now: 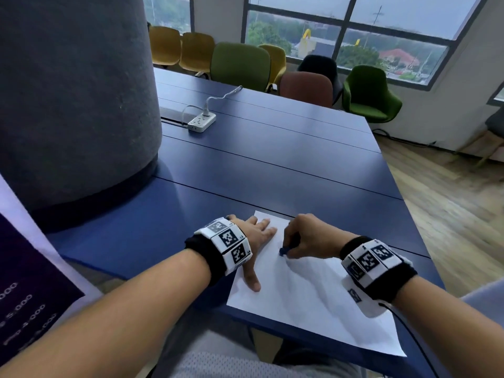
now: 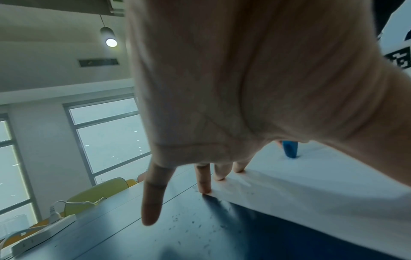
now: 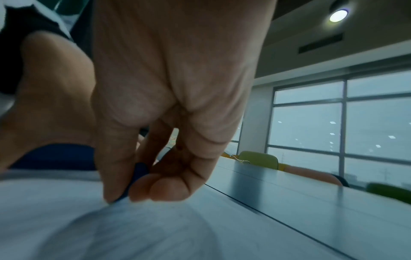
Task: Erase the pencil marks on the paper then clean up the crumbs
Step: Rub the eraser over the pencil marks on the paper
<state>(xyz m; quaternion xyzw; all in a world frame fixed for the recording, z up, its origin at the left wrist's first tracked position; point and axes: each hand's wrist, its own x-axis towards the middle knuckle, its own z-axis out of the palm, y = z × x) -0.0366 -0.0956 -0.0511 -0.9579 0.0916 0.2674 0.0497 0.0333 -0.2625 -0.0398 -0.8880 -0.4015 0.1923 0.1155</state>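
A white sheet of paper [image 1: 308, 296] lies on the blue table [image 1: 245, 165] near its front edge. My left hand [image 1: 257, 241] lies flat with fingers spread, pressing the paper's left part; its fingertips [image 2: 219, 176] touch the sheet's far edge. My right hand [image 1: 305, 238] pinches a small blue eraser [image 1: 282, 251] and holds its tip against the paper. The eraser [image 2: 290, 149] stands upright on the sheet in the left wrist view, and shows as a dark blue sliver [image 3: 135, 177] between thumb and fingers in the right wrist view. Dark crumbs [image 2: 193, 227] speckle the table beside the paper.
A wide grey round pillar [image 1: 76, 99] rises from the table at the left. A white power strip [image 1: 202, 121] with a cable lies further back. Coloured chairs [image 1: 240, 66] line the far side under the windows. The table's right edge drops to a wooden floor [image 1: 447, 214].
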